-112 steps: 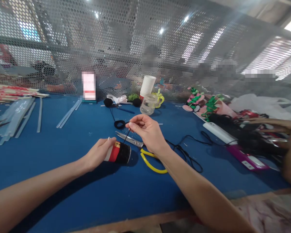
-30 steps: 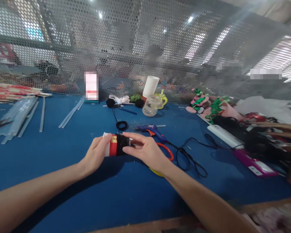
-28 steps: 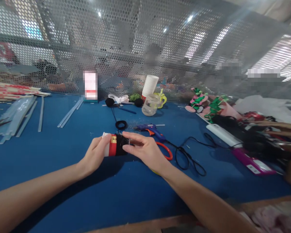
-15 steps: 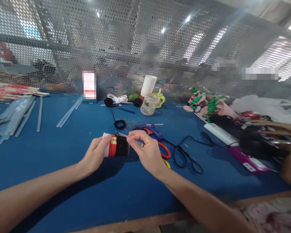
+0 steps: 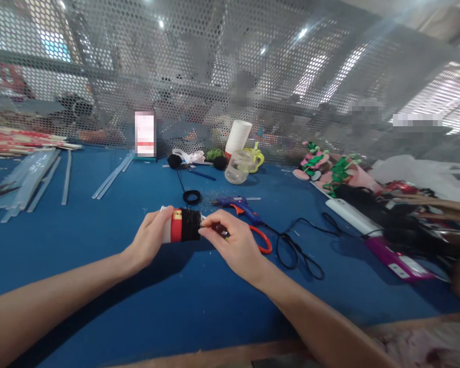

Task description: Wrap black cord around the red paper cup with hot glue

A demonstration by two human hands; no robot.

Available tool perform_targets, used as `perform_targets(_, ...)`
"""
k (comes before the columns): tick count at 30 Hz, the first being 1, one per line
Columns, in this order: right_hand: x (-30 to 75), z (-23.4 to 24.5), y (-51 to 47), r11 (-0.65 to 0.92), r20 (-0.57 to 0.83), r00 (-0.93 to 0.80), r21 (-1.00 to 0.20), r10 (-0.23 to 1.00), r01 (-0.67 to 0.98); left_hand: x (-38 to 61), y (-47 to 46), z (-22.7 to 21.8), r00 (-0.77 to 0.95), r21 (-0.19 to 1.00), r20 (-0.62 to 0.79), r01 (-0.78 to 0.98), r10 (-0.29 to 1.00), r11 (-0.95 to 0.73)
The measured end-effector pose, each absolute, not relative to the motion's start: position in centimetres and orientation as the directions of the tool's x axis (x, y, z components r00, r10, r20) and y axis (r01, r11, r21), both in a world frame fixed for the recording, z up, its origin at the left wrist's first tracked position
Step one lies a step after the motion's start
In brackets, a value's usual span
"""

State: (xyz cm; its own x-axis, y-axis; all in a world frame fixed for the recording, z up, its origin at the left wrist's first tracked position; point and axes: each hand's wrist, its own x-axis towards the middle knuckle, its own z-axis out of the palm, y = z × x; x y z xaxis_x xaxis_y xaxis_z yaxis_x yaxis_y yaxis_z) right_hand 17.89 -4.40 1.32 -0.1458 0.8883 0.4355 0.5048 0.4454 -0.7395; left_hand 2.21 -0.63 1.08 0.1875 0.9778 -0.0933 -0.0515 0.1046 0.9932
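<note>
My left hand [image 5: 151, 240] is closed around a small paper cup [image 5: 183, 225] lying on its side, white at the rim end, with a red band and black covering. My right hand [image 5: 232, 245] pinches at the cup's black end with thumb and forefinger; what it pinches is too small to make out. Just behind the hands lie a blue glue gun [image 5: 239, 205], red-handled scissors [image 5: 262, 240] and a small coil of black cord [image 5: 192, 197] on the blue table [image 5: 138, 301].
A black cable [image 5: 299, 250] loops to the right of the scissors. Glue sticks [image 5: 34, 179] lie at far left. A stack of white cups [image 5: 237, 136], a clear mug [image 5: 237, 168] and black pompoms stand by the perforated metal screen. Craft clutter and another person's hand [image 5: 437, 207] are at right.
My right hand went from lying flat against the cup's black end to pinching at it. The cup rose slightly. Earlier the right hand held a black cord above the scissors.
</note>
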Motion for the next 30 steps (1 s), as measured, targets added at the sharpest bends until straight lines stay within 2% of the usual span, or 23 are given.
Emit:
perform_targets(4, 17.8, 1.1, -4.4, 0.485, 0.459, -0.185, -0.712, 0.869, 0.507, 2.3, -0.7, 0.9, 0.184, 0.990, -0.117, -0.055, 0.976, 0.129)
perform_targets(14, 18.0, 1.5, -4.4, 0.413, 0.378, -0.186, -0.712, 0.907, 0.568, 2.2, -1.3, 1.2, 0.249, 0.986, -0.023, 0.166, 0.968, -0.019)
perform_targets(19, 18.7, 1.8, -3.8, 0.246, 0.266, -0.010, -0.873, 0.964, 0.420, 2.0, -1.4, 1.2, 0.281, 0.982, 0.029, 0.173, 0.959, -0.080)
perform_targets(22, 18.9, 1.9, -3.6, 0.244, 0.259, 0.009, -0.921, 0.966, 0.304, 1.9, -1.6, 1.2, 0.331, 0.975, 0.062, 0.181, 0.941, -0.128)
perform_targets(24, 18.9, 2.0, -3.6, 0.294, 0.289, -0.065, -0.905, 0.955, 0.307, 1.9, -1.7, 1.1, 0.354, 0.964, 0.089, 0.205, 0.931, -0.170)
perform_targets(30, 18.7, 1.9, -3.8, 0.398, 0.348, -0.193, -0.785, 0.917, 0.475, 1.9, -1.8, 1.1, 0.408, 0.885, 0.183, 0.329, 0.894, -0.331)
